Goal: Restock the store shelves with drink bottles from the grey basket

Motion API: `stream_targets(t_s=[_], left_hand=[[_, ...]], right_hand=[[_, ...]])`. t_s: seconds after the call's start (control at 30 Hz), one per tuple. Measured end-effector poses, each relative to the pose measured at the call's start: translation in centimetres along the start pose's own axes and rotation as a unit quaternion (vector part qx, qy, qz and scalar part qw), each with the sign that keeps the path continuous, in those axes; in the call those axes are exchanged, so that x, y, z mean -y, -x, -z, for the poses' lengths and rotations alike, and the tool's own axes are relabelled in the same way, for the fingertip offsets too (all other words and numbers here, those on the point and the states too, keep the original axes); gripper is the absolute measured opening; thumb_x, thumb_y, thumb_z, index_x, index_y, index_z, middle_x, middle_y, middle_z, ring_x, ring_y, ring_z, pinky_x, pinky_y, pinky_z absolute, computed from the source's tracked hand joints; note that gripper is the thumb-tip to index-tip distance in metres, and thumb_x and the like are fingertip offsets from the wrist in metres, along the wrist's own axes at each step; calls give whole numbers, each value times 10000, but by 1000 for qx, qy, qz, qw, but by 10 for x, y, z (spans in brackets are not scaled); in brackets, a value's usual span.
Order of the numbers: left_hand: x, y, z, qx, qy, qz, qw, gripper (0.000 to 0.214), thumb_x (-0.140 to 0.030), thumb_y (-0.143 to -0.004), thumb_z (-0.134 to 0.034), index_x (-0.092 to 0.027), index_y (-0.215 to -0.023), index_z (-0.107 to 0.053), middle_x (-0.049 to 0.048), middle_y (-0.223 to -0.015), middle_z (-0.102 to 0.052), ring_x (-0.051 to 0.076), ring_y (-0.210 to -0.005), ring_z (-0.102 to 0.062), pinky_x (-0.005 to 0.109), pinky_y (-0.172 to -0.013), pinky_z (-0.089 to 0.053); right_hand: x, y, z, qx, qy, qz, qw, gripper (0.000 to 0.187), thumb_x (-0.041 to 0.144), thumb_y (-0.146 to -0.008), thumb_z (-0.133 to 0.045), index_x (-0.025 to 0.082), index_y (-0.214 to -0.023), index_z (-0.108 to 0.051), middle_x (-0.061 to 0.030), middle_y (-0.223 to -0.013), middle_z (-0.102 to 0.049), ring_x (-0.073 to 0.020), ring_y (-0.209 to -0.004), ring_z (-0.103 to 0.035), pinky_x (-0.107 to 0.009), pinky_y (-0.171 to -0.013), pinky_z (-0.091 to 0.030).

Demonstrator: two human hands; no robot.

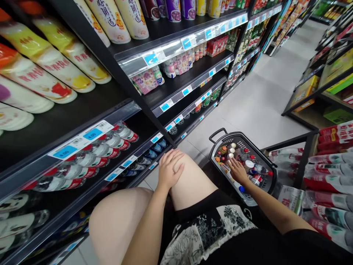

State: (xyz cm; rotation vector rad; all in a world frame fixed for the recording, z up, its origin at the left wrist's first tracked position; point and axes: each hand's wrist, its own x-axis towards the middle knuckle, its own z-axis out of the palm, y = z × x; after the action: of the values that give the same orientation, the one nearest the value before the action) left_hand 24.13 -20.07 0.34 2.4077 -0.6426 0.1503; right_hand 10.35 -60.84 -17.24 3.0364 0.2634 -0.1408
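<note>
Person is low, knees bent. Left hand (169,167) lies palm down on the right knee (194,176), forearm coming up from bottom centre; fingers extended, laid along the skin, nothing pinched. Right arm runs out from the lower right, forearm crossing the rim of the shopping basket (211,154), right hand (237,171) down inside it. Right fingers reach forward and look slightly parted, tips among the bottle tops; can't tell if they pinch one. Surface: basket sits low beside the right leg, on or just above the pale tiled floor (248,95); its underside is hidden. Room: store aisle. Black shelving on the left with blue-and-white price tags (80,140), tall white bottles (55,66) with orange and yellow tops upper left, red-labelled clear bottles (103,149) one shelf down. Packed bottles (328,169) stacked on the right, just past the basket. Relative to the right fingers: white-capped bottles (231,150) sit right at and just beyond the tips; white-lidded container (249,164) just beside the hand, toward the far side; red-capped bottle (261,170) past that by the far wall; blue cap (242,189) near the wrist, on the leg side. Basket handle (217,134) stands out at the front end, well apart from both hands.
</note>
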Motion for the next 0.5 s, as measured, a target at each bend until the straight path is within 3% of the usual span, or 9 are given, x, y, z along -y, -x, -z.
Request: stream_targets(t_s=[0.27,0.33,0.4,0.5], left_hand=[[3,-4,-3,-4,14,-2,1000,360,-369,-964,-522,-250,-1262,-685,54,-1395,-647,301,-1384,-490,510,-1168,-328],[4,-5,-4,-6,20,-7,1000,354,-361,-960,-531,-255,-1262,-685,54,-1391,-649,306,-1378,-497,515,-1165,-331],[7,-6,-6,-11,29,-12,999,348,-348,-959,-534,-259,-1260,-685,53,-1387,-652,306,-1369,-507,519,-1161,-334],[10,-6,-8,-25,51,-20,998,340,-322,-959,-527,-261,-1252,-687,52,-1374,-661,300,-1351,-524,513,-1143,-351]], right_hand=[[8,-14,3,29,-63,-13,998,526,152,-940,-458,130,-1460,-540,-148,-1640,-343,-310,-1524,-286,-455,-1191,-286],[9,-16,2,67,-127,-83,986,544,179,-948,-451,160,-1488,-512,-129,-1630,-371,-285,-1528,-280,-430,-1213,-250],[8,-20,-4,113,-181,-210,954,533,256,-964,-444,159,-1483,-515,-152,-1563,-469,-302,-1483,-360,-436,-1205,-263],[1,-31,-20,170,-201,-379,887,556,408,-964,-434,12,-1291,-648,-296,-1258,-659,-415,-1235,-594,-512,-1030,-440]])
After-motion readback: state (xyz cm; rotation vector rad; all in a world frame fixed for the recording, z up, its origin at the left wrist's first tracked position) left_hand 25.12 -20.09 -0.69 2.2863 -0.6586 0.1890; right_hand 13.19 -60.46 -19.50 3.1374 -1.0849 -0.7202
